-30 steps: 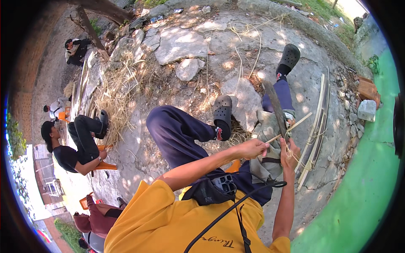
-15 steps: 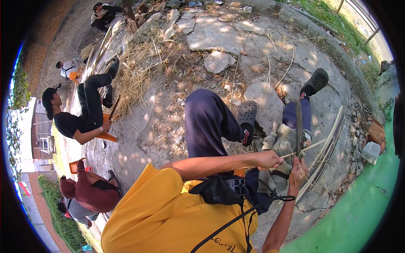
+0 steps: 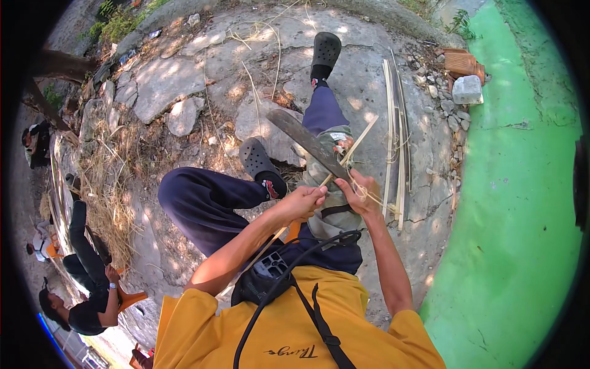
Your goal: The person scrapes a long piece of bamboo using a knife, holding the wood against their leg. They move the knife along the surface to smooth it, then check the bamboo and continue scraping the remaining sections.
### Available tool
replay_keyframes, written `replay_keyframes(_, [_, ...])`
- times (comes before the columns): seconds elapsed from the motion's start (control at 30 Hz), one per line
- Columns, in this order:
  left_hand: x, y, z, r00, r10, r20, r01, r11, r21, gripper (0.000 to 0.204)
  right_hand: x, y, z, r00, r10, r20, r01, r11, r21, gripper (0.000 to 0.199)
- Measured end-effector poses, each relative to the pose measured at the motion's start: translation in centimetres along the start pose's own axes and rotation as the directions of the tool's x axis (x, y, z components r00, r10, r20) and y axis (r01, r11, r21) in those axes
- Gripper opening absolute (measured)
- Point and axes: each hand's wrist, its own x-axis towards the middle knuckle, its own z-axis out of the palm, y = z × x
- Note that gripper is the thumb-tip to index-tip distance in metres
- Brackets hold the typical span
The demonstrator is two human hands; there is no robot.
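My left hand [image 3: 305, 202] is closed round a long pale bamboo strip [image 3: 361, 141]. From there the strip slants up and right past the blade, and its other end runs back under my left forearm. My right hand [image 3: 359, 190] grips a machete [image 3: 307, 140], whose handle is hidden by the fingers. The dark, broad blade points up and left, crossing the strip just beyond my left hand. Thin curled shavings [image 3: 364, 192] hang about my right hand. Beneath both hands, a greyish cloth [image 3: 335, 224] covers my right leg.
Several bamboo strips [image 3: 388, 135] lie on the cracked concrete to the right. Beyond them are rubble, a pale block [image 3: 468, 90] and a green-painted surface [image 3: 510, 203]. Dry straw [image 3: 110, 197] is heaped at left, near a seated person in black [image 3: 92, 310]. A dark cord [image 3: 264, 301] hangs at my chest.
The view has swung right, so the surroundings appear turned and shifted left. Both hands keep their holds; the machete blade now lies slanted across the strip, where it stood nearly upright in the picture.
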Motion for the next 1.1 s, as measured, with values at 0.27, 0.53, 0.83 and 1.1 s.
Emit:
replay_keyframes(0.27, [-3.1,-2.4,-0.5,0.998,0.019,-0.058,-0.010,0.989,0.147,0.048,-0.5,1.0,1.0,0.999,-0.027,-0.029,0.030,0.995,0.092,0.058])
replay_keyframes(0.53, [-6.3,-1.7,-0.6,0.996,-0.010,-0.086,0.019,0.994,0.108,0.049,0.9,1.2,1.1,1.000,0.019,-0.023,-0.017,0.997,0.078,0.058])
replay_keyframes(0.83, [-3.5,-1.7,-1.0,0.971,0.196,-0.136,-0.140,0.930,0.340,0.052,0.8,1.0,1.2,0.993,-0.107,-0.053,0.109,0.993,0.033,0.055])
replay_keyframes(1.1, [-5.0,-3.0,-0.5,0.965,0.202,-0.166,-0.128,0.919,0.373,0.052,0.1,-0.1,0.8,1.000,-0.008,-0.011,0.009,0.998,0.070,0.054])
